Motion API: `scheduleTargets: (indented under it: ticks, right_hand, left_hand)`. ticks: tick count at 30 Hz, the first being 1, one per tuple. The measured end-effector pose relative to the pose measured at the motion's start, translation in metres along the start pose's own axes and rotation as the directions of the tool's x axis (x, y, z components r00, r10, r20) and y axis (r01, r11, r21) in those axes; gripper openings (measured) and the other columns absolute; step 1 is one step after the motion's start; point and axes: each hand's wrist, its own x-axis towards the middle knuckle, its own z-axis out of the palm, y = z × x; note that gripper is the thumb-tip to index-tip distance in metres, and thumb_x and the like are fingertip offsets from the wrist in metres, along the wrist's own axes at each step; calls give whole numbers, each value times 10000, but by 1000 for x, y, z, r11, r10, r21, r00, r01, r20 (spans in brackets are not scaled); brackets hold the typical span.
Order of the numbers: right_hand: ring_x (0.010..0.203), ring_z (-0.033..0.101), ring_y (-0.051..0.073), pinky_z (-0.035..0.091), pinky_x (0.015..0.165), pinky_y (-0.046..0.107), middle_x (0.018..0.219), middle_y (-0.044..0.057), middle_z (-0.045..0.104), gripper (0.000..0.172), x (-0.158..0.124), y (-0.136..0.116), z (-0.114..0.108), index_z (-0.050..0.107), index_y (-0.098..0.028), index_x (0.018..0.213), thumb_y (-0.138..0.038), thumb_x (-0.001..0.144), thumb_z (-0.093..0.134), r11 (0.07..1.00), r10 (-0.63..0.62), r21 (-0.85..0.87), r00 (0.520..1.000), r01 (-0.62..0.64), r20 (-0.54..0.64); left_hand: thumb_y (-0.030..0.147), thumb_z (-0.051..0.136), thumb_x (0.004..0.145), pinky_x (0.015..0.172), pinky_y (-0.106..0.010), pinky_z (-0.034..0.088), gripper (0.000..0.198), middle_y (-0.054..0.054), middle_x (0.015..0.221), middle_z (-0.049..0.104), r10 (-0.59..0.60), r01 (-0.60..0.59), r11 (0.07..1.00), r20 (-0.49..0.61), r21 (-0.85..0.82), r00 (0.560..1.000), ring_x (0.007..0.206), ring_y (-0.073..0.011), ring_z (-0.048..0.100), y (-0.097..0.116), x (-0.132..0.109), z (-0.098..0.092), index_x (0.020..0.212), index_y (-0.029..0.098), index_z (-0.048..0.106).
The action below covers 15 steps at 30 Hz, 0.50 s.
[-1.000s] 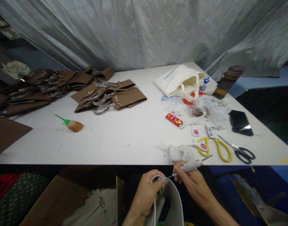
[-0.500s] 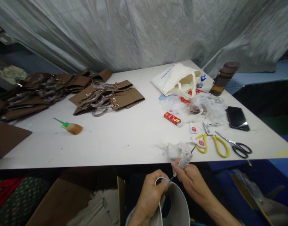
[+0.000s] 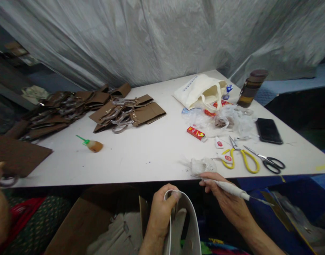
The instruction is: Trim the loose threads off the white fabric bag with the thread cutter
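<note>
At the table's front edge, my left hand (image 3: 159, 212) pinches the upper rim of a light grey bag piece (image 3: 193, 223), a curved, open shape with a pale edge. My right hand (image 3: 228, 202) holds a slim tool with a white-wrapped handle (image 3: 233, 190) between thumb and fingers. A thin tip sticks out at each end of it, and the tool is apart from the grey piece. Just beyond my right hand, a crumpled white wad (image 3: 202, 165) lies on the table.
Yellow-handled scissors (image 3: 246, 161), black-handled scissors (image 3: 271, 164) and a phone (image 3: 269, 131) lie right. Behind are a cloth bag (image 3: 190, 94) and a bottle (image 3: 251, 88). Brown bags (image 3: 149, 112) and a glue bottle (image 3: 95, 146) are left. Another person's arm (image 3: 0, 209) reaches in beside a brown panel (image 3: 24, 156).
My right hand has drawn the tool away from the grey piece's rim and turned it, so the wrapped handle points right. Another person's arm has appeared at the left. The view has shifted slightly.
</note>
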Motion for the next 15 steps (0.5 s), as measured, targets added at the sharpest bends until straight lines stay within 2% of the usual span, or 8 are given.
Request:
scheduleTargets:
  ticks: [3,5,7,9,10,12,13,15]
  right_hand:
    - [669,672,186,585,631,288,927,59,773,380,-5,-5,-4,687,-236,1277,-524,1063,562,1000,1,-11,1000,-1,-1]
    - [579,655,171,566,552,267,866,48,775,375,-7,-12,-5,676,-247,1290,-520,1077,531,999,-30,-39,999,29,-33]
    - [554,657,165,558,534,249,838,35,774,313,-11,-21,-4,698,-266,1215,-505,1066,562,994,-91,-60,993,87,-75]
    - [571,670,168,549,528,235,821,20,763,233,-16,-31,0,719,-279,1102,-484,1036,631,985,-162,-69,984,157,-74]
    - [581,674,169,543,529,230,811,12,754,197,-20,-35,3,725,-282,1054,-466,1019,666,978,-197,-73,980,194,-39]
    - [607,677,167,535,550,227,803,2,733,130,-30,-40,13,730,-283,1009,-408,1012,694,954,-275,-87,954,286,120]
    - [628,677,168,534,574,232,813,4,727,101,-35,-42,19,731,-283,1015,-371,1021,682,935,-312,-98,923,340,225]
    - [706,683,185,537,635,254,864,19,727,105,-45,-42,32,721,-284,1092,-293,1040,630,888,-354,-117,825,444,440]
  left_hand:
    - [407,846,705,581,-215,415,319,32,620,613,5,-34,987,-184,-157,983,568,-112,527,19,-11,-27,816,156,682]
    - [429,888,669,599,-223,461,404,17,662,661,20,-87,975,-312,-203,950,585,-126,580,32,-22,-46,887,151,692]
    - [434,907,645,618,-233,496,460,5,711,697,52,-145,973,-441,-181,896,616,-144,620,39,-33,-62,940,152,696]
    - [432,904,638,631,-239,515,465,3,743,714,103,-210,970,-570,-126,815,641,-152,639,40,-42,-72,953,157,699]
    - [427,898,635,631,-238,518,453,4,750,716,132,-244,965,-624,-98,770,648,-152,640,37,-45,-76,942,158,701]
    - [424,886,628,619,-238,517,433,6,743,712,162,-289,955,-691,-72,704,643,-148,632,28,-47,-81,913,155,703]
    - [423,883,620,613,-240,516,433,6,736,711,158,-301,950,-711,-79,686,637,-147,628,22,-47,-83,906,152,703]
    - [421,878,617,612,-243,516,439,5,736,713,135,-306,946,-726,-108,674,642,-148,628,12,-45,-86,914,150,701]
